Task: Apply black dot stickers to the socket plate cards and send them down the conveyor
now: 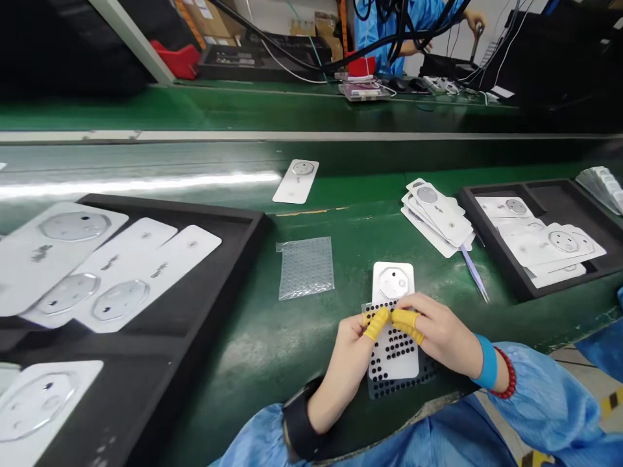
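Note:
A white plastic plate [393, 280] with a round grey disc lies on the green bench just in front of me. Over its near half rests a clear sheet of black dots [395, 355]. My left hand [354, 347] and my right hand [438, 331] both wear yellow finger cots and meet at the sheet's top edge, fingers pinched together on it. What the fingertips pinch there is too small to make out.
A black tray [243, 224] of white plates fills the left. Another black tray [491, 240] with plates stands right, beside a loose stack of plates [438, 217]. A bubble-wrap piece [305, 267], a purple stick [474, 272] and one plate [296, 181] lie about. Another person [413, 26] works behind.

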{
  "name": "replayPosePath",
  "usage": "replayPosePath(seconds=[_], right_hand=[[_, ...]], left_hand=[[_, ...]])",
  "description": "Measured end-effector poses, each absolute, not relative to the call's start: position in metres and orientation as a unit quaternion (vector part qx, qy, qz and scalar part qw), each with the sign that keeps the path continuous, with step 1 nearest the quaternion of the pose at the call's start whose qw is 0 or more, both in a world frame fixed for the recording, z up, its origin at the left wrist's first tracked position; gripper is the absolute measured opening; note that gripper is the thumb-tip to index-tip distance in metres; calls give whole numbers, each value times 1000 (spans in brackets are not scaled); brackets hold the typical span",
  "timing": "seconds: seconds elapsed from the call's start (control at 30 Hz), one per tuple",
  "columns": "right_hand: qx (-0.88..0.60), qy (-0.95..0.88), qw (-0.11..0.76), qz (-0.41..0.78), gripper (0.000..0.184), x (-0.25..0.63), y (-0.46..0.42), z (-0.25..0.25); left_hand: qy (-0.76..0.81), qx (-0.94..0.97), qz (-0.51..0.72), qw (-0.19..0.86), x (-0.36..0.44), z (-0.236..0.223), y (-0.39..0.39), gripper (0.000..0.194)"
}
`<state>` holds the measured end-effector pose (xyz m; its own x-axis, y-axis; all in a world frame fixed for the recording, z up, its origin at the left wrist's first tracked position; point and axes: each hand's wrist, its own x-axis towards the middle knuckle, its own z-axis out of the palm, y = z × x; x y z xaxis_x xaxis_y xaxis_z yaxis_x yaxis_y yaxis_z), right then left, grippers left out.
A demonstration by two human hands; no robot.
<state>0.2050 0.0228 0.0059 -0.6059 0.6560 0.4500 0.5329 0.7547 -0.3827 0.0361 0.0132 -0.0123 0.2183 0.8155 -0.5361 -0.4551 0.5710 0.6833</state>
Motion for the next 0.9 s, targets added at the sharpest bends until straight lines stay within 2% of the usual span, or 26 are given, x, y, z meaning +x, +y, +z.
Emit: replayPosePath(seconds=[0.1, 0.17, 0.33, 0.47, 0.6, 0.77, 0.9], right_hand=[[-287, -921, 260, -45, 32, 203, 12, 3], [-260, -923, 267, -93, 32, 209, 8, -12], [-171, -906, 377, -91, 31, 217, 22, -77], [-161, -886, 432, -54, 30, 214, 26, -100], [-144, -910, 387, -39, 25, 212, 27, -80], [-99, -949, 281, -108, 36, 206, 38, -19], [-67, -963, 234, -120, 36, 200, 53, 2]], left_hand=[[489, 158, 438, 738, 42, -4, 7, 27], [504, 132, 447, 727, 47, -2, 4, 33], [524, 88, 463, 710, 52, -12, 12, 42], [522, 77, 468, 709, 55, -21, 16, 43], [525, 86, 483, 696, 54, -23, 17, 39], [505, 114, 479, 709, 47, -9, 14, 27], [490, 117, 471, 724, 38, -9, 15, 21]])
